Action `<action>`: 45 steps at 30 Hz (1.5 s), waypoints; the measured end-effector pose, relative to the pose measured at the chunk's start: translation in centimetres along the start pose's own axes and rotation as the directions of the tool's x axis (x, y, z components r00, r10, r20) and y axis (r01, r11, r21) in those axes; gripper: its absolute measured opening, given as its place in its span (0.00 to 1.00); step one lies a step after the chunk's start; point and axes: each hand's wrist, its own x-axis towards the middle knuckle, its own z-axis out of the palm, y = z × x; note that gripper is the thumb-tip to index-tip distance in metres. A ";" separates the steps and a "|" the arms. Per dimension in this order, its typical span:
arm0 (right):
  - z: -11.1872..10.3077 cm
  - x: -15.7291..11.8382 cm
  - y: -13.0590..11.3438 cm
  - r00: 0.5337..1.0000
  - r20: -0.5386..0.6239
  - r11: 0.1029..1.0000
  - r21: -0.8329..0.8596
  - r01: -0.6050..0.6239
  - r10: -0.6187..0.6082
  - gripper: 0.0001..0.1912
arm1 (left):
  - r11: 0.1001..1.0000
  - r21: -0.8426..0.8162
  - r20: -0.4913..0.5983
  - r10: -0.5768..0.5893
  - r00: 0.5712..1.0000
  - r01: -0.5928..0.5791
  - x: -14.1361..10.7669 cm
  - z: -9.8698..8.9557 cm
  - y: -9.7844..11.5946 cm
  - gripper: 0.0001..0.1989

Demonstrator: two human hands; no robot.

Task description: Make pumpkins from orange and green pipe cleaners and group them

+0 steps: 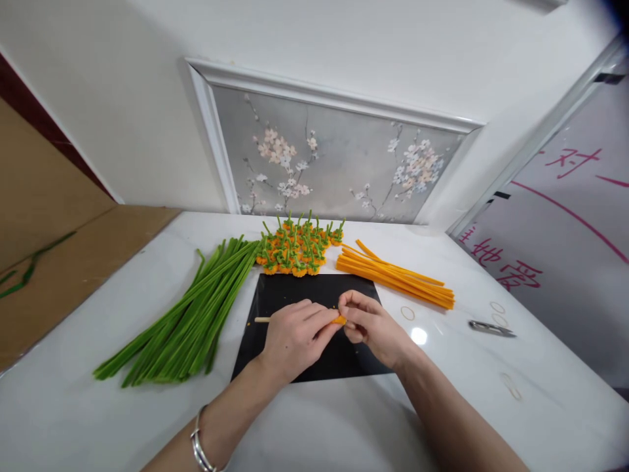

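Note:
Over a black mat (314,288), my left hand (297,334) is closed around a thin wooden stick (262,320), whose end pokes out to the left. A bit of orange pipe cleaner (340,320) shows at the fingertips of that hand, apparently on the stick; the rest is hidden by the fingers. My right hand (371,324) meets it from the right, thumb and finger pinched at the orange piece. Behind the mat lies a group of small orange pumpkin-like pieces with green stems (295,246).
Green pipe cleaners (191,321) lie in a large bundle at left, orange pipe cleaners (398,275) in a bundle at right. Small thread snips (491,329) and several rubber bands (407,313) rest on the white table (344,419). A wall panel (339,157) stands behind.

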 end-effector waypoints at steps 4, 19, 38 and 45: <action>0.2 0.1 0.3 0.997 -0.018 0.993 0.092 -0.071 0.073 0.11 | 0.999 0.053 -0.013 0.004 1.000 -0.003 0.0 -0.1 0.2 0.05; 0.2 -0.7 -0.2 0.941 0.001 0.769 -0.576 0.276 -0.338 0.11 | 0.970 -0.097 -0.026 -0.228 0.973 0.224 0.3 -0.6 0.1 0.05; 0.5 0.1 0.6 0.972 -0.092 0.950 -0.248 0.187 -0.216 0.09 | 0.826 -0.360 0.202 -0.384 0.901 0.433 0.2 0.2 -0.3 0.14; -0.3 -0.5 0.0 0.746 0.190 0.375 -0.770 0.517 -0.638 0.10 | 0.581 -0.622 0.313 -0.430 0.847 0.525 1.1 -0.7 -0.1 0.12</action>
